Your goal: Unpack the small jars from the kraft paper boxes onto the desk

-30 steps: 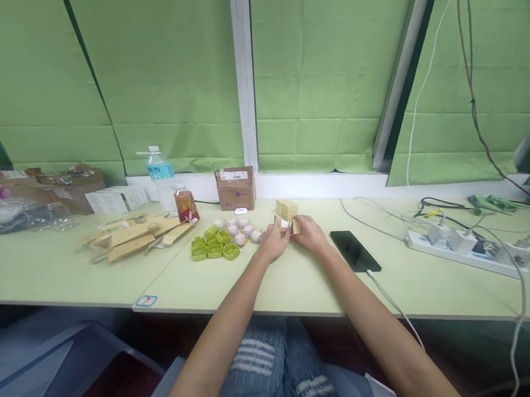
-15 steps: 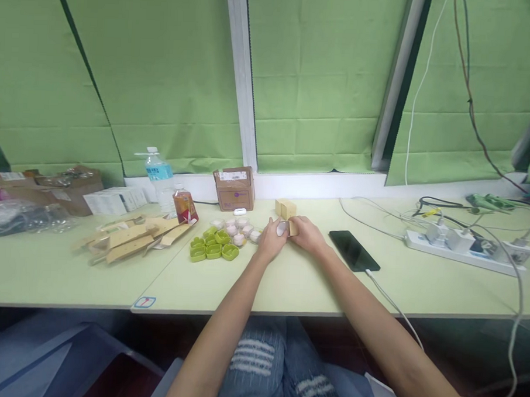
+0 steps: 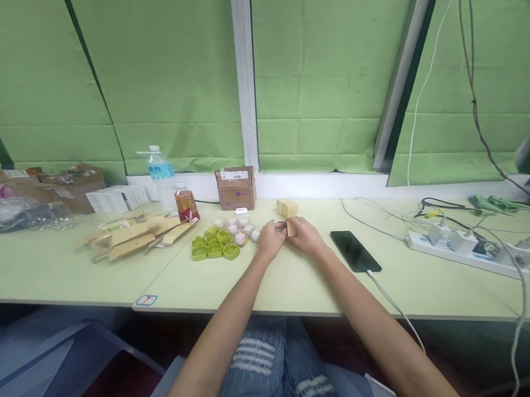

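Note:
Both my hands meet over the pale green table [image 3: 296,282], near its middle. My right hand [image 3: 304,235] is closed on a small tan cardboard box [image 3: 291,228]. My left hand [image 3: 269,239] pinches at the box's open left end, fingers curled; what it pinches is too small to name. Two closed tan boxes [image 3: 286,207] stand just behind the hands. Left of my left hand lie several small white pieces in clear cups [image 3: 239,228] and several green heart-shaped cases [image 3: 214,246].
A black phone [image 3: 355,250] on a white cable lies right of my hands. A power strip [image 3: 469,247] with plugs and cables sits far right. A brown carton [image 3: 235,188], water bottle [image 3: 159,173], juice bottle [image 3: 186,205], flat cardboard blanks [image 3: 134,234] and bags are at the left.
My left hand has closed in on the box's open end, and the small white piece seen between the hands earlier no longer shows. The right hand has barely moved.

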A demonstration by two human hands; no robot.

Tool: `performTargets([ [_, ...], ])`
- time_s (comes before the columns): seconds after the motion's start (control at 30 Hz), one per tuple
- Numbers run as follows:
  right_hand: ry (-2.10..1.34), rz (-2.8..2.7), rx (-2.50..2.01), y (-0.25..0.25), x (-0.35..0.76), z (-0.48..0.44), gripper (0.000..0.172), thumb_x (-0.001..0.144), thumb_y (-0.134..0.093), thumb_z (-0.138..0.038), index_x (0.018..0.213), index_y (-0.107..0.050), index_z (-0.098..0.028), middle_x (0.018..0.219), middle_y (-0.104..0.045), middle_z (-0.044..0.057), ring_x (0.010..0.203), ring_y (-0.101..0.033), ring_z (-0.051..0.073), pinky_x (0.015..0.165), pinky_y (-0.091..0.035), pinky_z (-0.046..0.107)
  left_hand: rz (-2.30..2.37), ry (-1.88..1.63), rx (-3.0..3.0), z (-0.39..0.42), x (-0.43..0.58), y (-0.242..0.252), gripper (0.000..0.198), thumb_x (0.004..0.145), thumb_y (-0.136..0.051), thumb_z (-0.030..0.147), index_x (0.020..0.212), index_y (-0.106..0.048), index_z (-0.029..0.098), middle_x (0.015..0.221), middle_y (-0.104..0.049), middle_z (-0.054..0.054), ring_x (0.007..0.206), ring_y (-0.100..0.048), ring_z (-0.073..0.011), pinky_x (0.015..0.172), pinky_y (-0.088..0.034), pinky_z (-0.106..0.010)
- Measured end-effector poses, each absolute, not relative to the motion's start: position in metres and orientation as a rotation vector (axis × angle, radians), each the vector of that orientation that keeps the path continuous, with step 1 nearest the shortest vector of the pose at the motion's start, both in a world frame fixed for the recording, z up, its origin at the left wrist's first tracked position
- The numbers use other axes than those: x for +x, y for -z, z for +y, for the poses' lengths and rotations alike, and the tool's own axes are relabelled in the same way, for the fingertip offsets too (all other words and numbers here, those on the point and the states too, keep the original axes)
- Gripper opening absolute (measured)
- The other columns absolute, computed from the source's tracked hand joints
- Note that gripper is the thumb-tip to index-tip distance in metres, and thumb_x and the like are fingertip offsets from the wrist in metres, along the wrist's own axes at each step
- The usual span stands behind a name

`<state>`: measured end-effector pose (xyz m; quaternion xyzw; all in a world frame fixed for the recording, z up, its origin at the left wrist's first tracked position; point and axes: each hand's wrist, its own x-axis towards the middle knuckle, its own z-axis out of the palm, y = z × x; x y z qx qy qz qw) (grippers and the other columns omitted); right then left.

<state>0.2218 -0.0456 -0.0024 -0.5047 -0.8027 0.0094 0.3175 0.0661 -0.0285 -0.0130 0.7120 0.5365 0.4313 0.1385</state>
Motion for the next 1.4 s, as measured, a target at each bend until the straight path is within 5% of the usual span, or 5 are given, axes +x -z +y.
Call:
performTargets([
  [0.57, 0.104, -1.924, -1.491, 0.011, 0.240, -0.029, 0.047, 0.082, -0.069, -0.017, 0.129, -0.058, -0.017, 0.129, -0.062, 0.016, 0.123, -0.054, 0.030, 0.104, -0.046, 0.042, 1.438, -1.686, 1.905, -0.027, 0.058, 0.002, 0.011, 0.098, -0.046, 0.021, 0.089, -0.052, 0.023, 0.088, -0.068, -0.004, 0.086, -0.065, -0.0200, 0.079, -0.048, -0.031],
  [0.77, 0.161, -1.905, -1.600, 0.013, 0.237, -0.032, 0.078, 0.076, -0.074, -0.019, 0.147, -0.044, -0.019, 0.153, -0.041, 0.024, 0.147, -0.034, 0.040, 0.117, -0.013, 0.074, 1.514, -1.613, 2.020, -0.030, 0.056, 0.001, 0.011, 0.091, -0.052, 0.014, 0.084, -0.053, 0.022, 0.094, -0.067, -0.005, 0.095, -0.063, -0.0204, 0.079, -0.048, -0.030],
  [0.93, 0.096, -2.113, -1.249, 0.005, 0.221, -0.037, 0.078, 0.081, -0.075, -0.037, 0.151, -0.042, -0.021, 0.156, -0.046, 0.019, 0.146, -0.042, 0.034, 0.123, -0.006, 0.068, 1.548, -1.515, 2.284, -0.034, 0.057, 0.001, 0.014, 0.090, -0.050, 0.010, 0.083, -0.054, 0.023, 0.095, -0.065, -0.007, 0.099, -0.060, -0.0230, 0.087, -0.047, -0.035],
  [1.1, -0.020, -2.079, -1.227, 0.002, 0.204, -0.043, 0.069, 0.089, -0.066, -0.031, 0.153, -0.042, -0.022, 0.130, -0.070, 0.012, 0.127, -0.062, 0.028, 0.125, -0.022, 0.056, 1.595, -1.417, 2.296, -0.038, 0.057, -0.001, 0.015, 0.092, -0.048, 0.012, 0.085, -0.055, 0.023, 0.094, -0.067, -0.008, 0.096, -0.062, -0.0241, 0.086, -0.047, -0.036],
  [1.4, -0.128, -1.959, -1.435, 0.012, 0.202, -0.044, 0.075, 0.086, -0.075, -0.039, 0.152, -0.043, -0.024, 0.116, -0.074, 0.011, 0.143, -0.048, 0.030, 0.112, -0.045, 0.046, 1.460, -1.846, 1.755, -0.027, 0.053, -0.005, 0.010, 0.092, -0.052, 0.021, 0.083, -0.056, 0.022, 0.090, -0.070, -0.006, 0.086, -0.066, -0.0198, 0.081, -0.052, -0.032],
])
